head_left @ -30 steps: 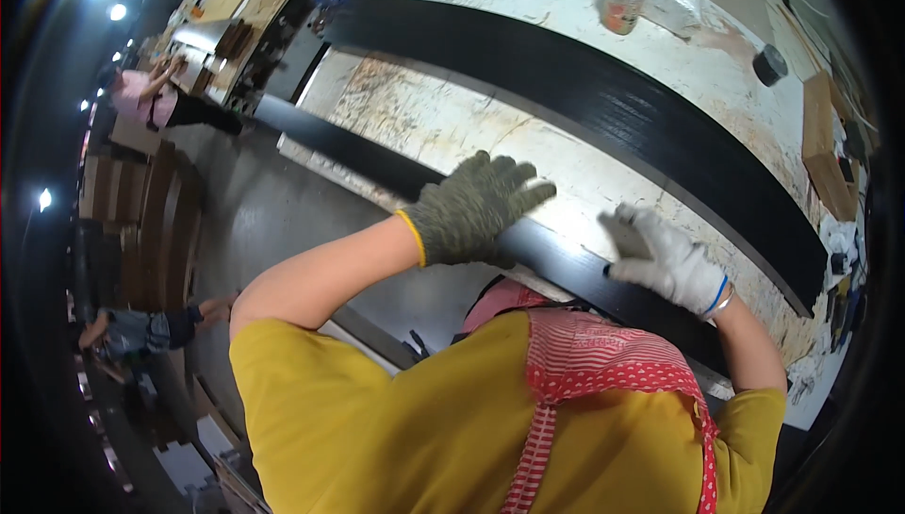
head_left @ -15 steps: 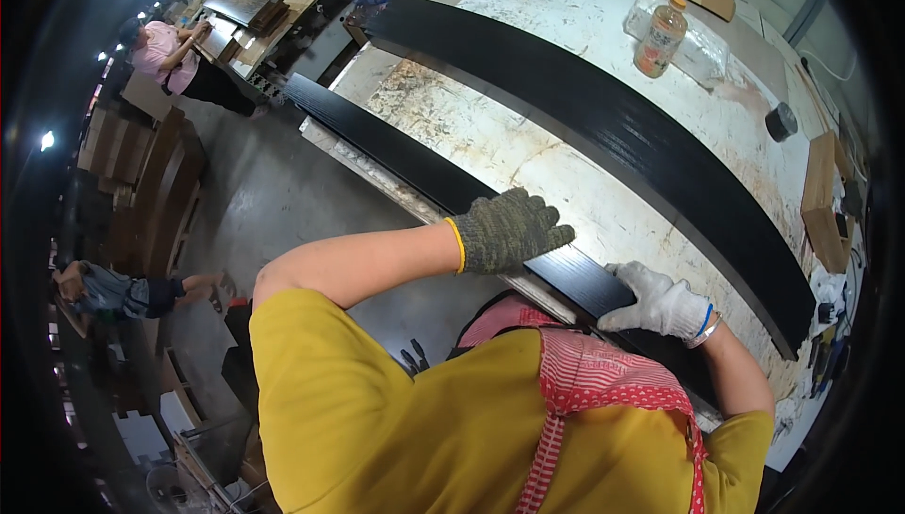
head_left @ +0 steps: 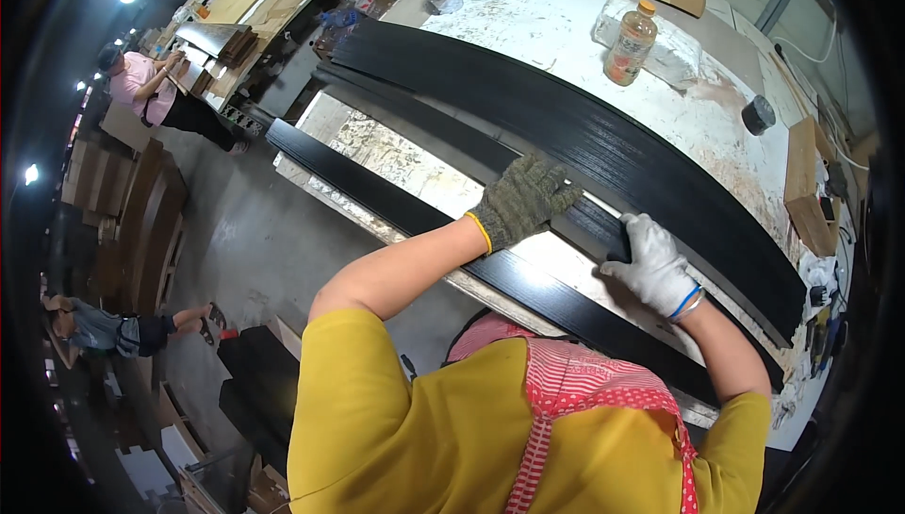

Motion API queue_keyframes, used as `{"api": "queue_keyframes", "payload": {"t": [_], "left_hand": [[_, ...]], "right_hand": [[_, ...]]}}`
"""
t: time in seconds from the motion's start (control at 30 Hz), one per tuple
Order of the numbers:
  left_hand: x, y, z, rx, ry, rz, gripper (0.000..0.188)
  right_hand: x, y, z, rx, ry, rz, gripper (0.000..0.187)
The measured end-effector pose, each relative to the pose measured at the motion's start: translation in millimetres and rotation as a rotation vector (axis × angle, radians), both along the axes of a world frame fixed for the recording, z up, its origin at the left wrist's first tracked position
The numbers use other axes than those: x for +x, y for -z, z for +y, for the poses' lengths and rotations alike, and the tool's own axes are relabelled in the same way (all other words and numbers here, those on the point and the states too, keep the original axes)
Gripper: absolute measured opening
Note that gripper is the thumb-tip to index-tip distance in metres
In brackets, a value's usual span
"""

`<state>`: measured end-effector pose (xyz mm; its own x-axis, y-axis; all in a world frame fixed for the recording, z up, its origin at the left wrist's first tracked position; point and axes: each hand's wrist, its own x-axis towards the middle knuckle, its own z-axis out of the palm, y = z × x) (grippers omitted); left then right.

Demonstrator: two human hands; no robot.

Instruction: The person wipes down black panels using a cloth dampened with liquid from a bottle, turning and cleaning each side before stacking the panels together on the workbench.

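Workshop floor of grey concrete (head_left: pixel 255 250) fills the left side, with a person in a pink top (head_left: pixel 132 90) at a far bench and another person (head_left: pixel 113 330) low beside stacked dark boards. Across the middle runs a long white worktable (head_left: pixel 556 33), scuffed and stained. On it lie 3 long black pieces: a wide black panel (head_left: pixel 660 174) farthest from the worker, a narrow black strip (head_left: pixel 443 141) just in front of it, and a long black board (head_left: pixel 377 198) along the table's near edge, overhanging at its left end. The worker, in a yellow shirt (head_left: pixel 405 439) and a red checked apron (head_left: pixel 584 420), reaches over the near board. The left hand (head_left: pixel 523 201), in a grey-green knit glove with a yellow cuff, lies palm down on the narrow strip, fingers spread flat and gripping nothing. The right hand (head_left: pixel 655 264), in a white glove with a blue cuff, has its fingers curled over the edge of the same strip further right, thumb tucked beneath, in a loose clasp. Smaller things sit on the far side of the table: an orange drink bottle (head_left: pixel 630 42) on a clear plastic sheet, a roll of black tape (head_left: pixel 757 115), and a wooden block (head_left: pixel 809 189) at the right edge.
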<state>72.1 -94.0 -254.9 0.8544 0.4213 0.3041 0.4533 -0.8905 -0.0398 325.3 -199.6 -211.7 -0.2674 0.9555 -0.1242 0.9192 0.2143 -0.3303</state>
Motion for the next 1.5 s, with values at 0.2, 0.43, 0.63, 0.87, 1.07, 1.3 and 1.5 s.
{"api": "queue_keyframes", "payload": {"t": [0.2,0.43,0.63,0.87,1.07,1.3,1.5], "left_hand": [[4,-3,25,-0.125,-0.091,0.188,0.08],[13,0,25,-0.148,-0.14,0.167,0.073],[-8,-48,-28,-0.426,0.063,0.157,0.072],[-42,-39,-81,-0.55,-0.063,0.37,0.08],[-41,-9,-66,-0.368,0.117,0.279,0.057],[-45,-2,-64,-0.363,0.212,0.249,0.061],[-44,-9,-69,-0.309,0.086,0.267,0.068]], "right_hand": [[7,33,2,0.341,-0.033,-0.138,0.073],[16,50,6,0.532,-0.066,-0.074,0.07],[16,11,-33,0.478,0.02,0.236,0.045],[0,18,-111,-0.08,-0.067,0.188,0.06],[-2,10,-104,-0.303,0.011,0.204,0.065],[12,28,-79,-0.405,-0.095,0.247,0.069],[22,29,-46,-0.545,-0.226,0.335,0.069]]}}
